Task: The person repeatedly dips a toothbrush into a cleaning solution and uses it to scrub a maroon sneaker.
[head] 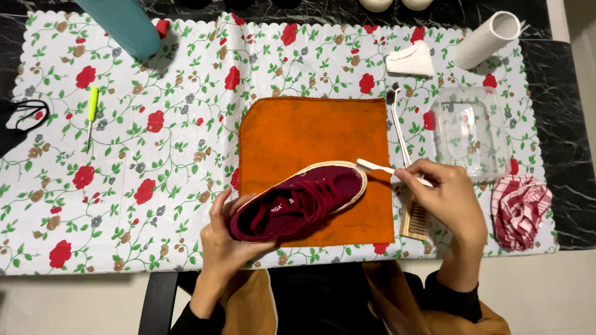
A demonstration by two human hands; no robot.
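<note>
The orange cloth (310, 133) is the landmark; over its near edge lies the maroon sneaker (298, 201), long axis slanting from heel at near-left to toe at far-right; the left hand (226, 239) wraps closed around the heel, off the cloth's near-left corner; the right hand (450, 198), past the cloth's right edge, pinches a white toothbrush (385, 169), head touching the toe rim.

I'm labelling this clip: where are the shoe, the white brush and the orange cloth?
shoe (298, 205), head view, on its laces.
white brush (372, 165), head view, on its head.
orange cloth (304, 130), head view, on its bare middle.
</note>
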